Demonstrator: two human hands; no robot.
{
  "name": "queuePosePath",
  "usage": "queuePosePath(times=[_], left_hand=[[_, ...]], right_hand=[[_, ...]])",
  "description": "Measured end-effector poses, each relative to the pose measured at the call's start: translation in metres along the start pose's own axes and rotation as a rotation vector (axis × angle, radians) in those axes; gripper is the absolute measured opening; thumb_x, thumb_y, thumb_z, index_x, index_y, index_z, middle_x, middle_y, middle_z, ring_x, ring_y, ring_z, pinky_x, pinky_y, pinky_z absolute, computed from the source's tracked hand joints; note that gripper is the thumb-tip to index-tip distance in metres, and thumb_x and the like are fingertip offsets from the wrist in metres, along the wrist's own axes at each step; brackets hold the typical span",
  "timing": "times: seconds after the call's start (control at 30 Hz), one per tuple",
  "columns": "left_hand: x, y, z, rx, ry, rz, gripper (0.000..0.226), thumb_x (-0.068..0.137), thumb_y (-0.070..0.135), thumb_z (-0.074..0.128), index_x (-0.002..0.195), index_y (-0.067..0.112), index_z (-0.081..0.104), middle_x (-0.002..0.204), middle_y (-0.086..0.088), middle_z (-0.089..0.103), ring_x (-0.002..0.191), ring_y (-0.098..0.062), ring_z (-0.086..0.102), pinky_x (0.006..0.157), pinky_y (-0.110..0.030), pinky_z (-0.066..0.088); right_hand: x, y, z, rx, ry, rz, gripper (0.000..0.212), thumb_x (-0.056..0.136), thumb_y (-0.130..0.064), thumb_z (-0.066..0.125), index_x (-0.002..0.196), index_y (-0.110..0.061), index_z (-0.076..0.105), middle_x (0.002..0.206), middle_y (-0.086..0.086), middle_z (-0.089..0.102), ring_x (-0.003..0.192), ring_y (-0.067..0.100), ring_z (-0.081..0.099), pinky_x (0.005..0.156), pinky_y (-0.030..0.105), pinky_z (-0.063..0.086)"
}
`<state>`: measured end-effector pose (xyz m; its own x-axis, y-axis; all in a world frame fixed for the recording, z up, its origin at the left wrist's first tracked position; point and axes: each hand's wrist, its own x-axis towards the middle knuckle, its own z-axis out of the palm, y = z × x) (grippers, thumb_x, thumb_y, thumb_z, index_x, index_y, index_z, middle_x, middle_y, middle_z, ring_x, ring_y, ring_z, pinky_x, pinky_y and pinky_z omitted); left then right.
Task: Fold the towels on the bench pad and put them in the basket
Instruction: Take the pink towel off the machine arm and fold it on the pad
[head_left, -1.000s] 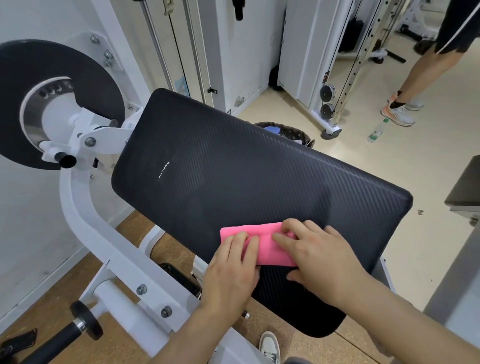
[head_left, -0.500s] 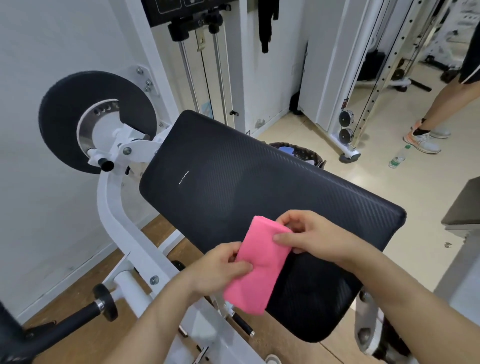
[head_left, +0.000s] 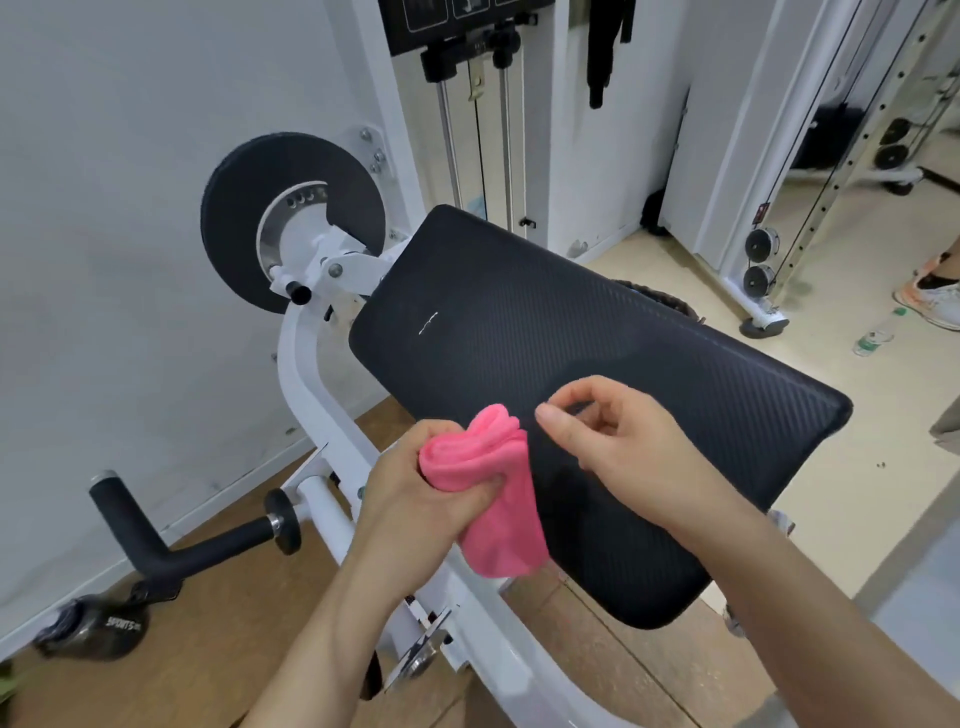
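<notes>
So the pink towel (head_left: 506, 530) is folded into a thick little bundle, soft fleecy stuff, bright pink all over. It's up off the bench pad (head_left: 597, 338), gripped around its upper part by the left hand (head_left: 415, 499). The top end is scrunched into rolled layers and the rest hangs down loose just in front of the pad's near-left edge. The pad itself is black with a fine ribbed texture and rounded corners, sitting tilted on a white frame. The basket (head_left: 667, 303) is just a dark woven sliver poking out behind the pad's far edge.
</notes>
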<state>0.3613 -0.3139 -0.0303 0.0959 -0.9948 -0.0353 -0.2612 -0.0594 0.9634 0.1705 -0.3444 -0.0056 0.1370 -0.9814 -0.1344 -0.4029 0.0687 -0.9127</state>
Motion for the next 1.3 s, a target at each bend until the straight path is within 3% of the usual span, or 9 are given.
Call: queuePosePath(times=[0.07, 0.17, 0.3, 0.4, 0.6, 0.7, 0.8, 0.97, 1.3], left_hand=[[-0.020, 0.003, -0.001, 0.099, 0.129, 0.078, 0.030, 0.062, 0.032, 0.086, 0.081, 0.033, 0.063, 0.079, 0.011, 0.065, 0.073, -0.005, 0.060, 0.063, -0.017, 0.048], [-0.051, -0.001, -0.003, 0.547, 0.183, 0.585, 0.032, 0.071, 0.022, 0.078, 0.081, 0.034, 0.050, 0.083, 0.014, 0.059, 0.079, -0.005, 0.051, 0.070, -0.021, 0.041], [-0.110, -0.019, 0.006, 0.809, 0.151, 0.929, 0.016, 0.080, 0.022, 0.063, 0.090, 0.024, 0.050, 0.101, 0.007, 0.055, 0.089, -0.018, 0.056, 0.071, -0.031, 0.038], [-0.155, -0.029, 0.011, 0.809, 0.080, 0.930, 0.010, 0.087, 0.021, 0.057, 0.096, 0.021, 0.055, 0.109, 0.006, 0.055, 0.095, -0.022, 0.061, 0.071, -0.036, 0.045], [-0.221, -0.012, 0.009, 0.584, 0.017, 0.819, 0.038, 0.079, 0.019, 0.066, 0.116, 0.026, 0.059, 0.124, 0.008, 0.053, 0.110, -0.010, 0.050, 0.092, -0.028, 0.045], [-0.227, 0.025, 0.013, 0.523, 0.040, 0.586, 0.077, 0.070, 0.039, 0.079, 0.138, 0.033, 0.042, 0.145, 0.011, 0.037, 0.130, 0.000, 0.031, 0.100, -0.004, 0.026], [-0.227, 0.049, 0.032, 0.295, -0.250, 0.259, 0.101, 0.056, 0.067, 0.075, 0.143, 0.051, 0.027, 0.136, 0.029, 0.043, 0.128, 0.009, 0.039, 0.099, -0.011, 0.038], [-0.240, 0.073, 0.108, 0.123, -0.351, 0.297, 0.061, 0.059, 0.032, 0.084, 0.115, 0.044, 0.063, 0.099, 0.013, 0.066, 0.088, -0.005, 0.065, 0.070, -0.016, 0.051], [-0.265, 0.107, 0.327, 0.537, -0.512, 0.575, 0.022, 0.072, 0.038, 0.081, 0.091, 0.041, 0.072, 0.097, 0.019, 0.062, 0.093, -0.005, 0.060, 0.074, -0.015, 0.046]], right_hand=[[-0.023, -0.009, -0.004, 0.009, -0.081, 0.097, 0.042, 0.085, -0.065, 0.045, 0.100, -0.030, 0.061, 0.073, 0.004, 0.072, 0.060, 0.015, 0.065, 0.060, 0.031, 0.049], [-0.061, -0.014, 0.008, 0.183, -0.336, 0.198, 0.060, 0.079, -0.070, 0.040, 0.108, -0.021, 0.061, 0.082, 0.005, 0.073, 0.070, 0.022, 0.068, 0.066, 0.032, 0.051], [-0.104, 0.001, 0.038, 0.466, -0.231, 0.140, 0.038, 0.080, -0.032, 0.069, 0.111, -0.011, 0.065, 0.091, 0.013, 0.072, 0.078, 0.018, 0.066, 0.068, 0.029, 0.051], [-0.142, 0.015, 0.047, 0.525, -0.153, 0.105, 0.027, 0.084, -0.003, 0.067, 0.110, -0.009, 0.066, 0.094, 0.012, 0.075, 0.082, 0.019, 0.070, 0.067, 0.026, 0.054], [-0.222, 0.031, 0.023, 0.231, 0.023, -0.131, 0.030, 0.082, 0.006, 0.068, 0.101, -0.016, 0.072, 0.098, -0.003, 0.074, 0.098, 0.012, 0.069, 0.089, 0.030, 0.054], [-0.257, 0.029, -0.002, 0.110, 0.016, -0.206, 0.033, 0.081, 0.008, 0.066, 0.096, -0.022, 0.073, 0.096, -0.013, 0.073, 0.097, 0.003, 0.067, 0.087, 0.019, 0.051], [-0.285, 0.031, -0.035, 0.067, 0.032, -0.238, 0.038, 0.081, 0.011, 0.063, 0.092, -0.024, 0.073, 0.096, -0.016, 0.072, 0.098, -0.001, 0.065, 0.085, 0.015, 0.049], [-0.321, 0.059, -0.098, -0.039, 0.065, -0.250, 0.042, 0.077, 0.016, 0.055, 0.087, -0.021, 0.074, 0.088, -0.012, 0.072, 0.091, 0.002, 0.066, 0.079, 0.015, 0.050], [-0.361, 0.183, -0.296, -0.530, 0.029, -0.157, 0.040, 0.086, -0.013, 0.049, 0.117, -0.036, 0.058, 0.111, -0.021, 0.062, 0.101, 0.000, 0.054, 0.086, 0.024, 0.044]])
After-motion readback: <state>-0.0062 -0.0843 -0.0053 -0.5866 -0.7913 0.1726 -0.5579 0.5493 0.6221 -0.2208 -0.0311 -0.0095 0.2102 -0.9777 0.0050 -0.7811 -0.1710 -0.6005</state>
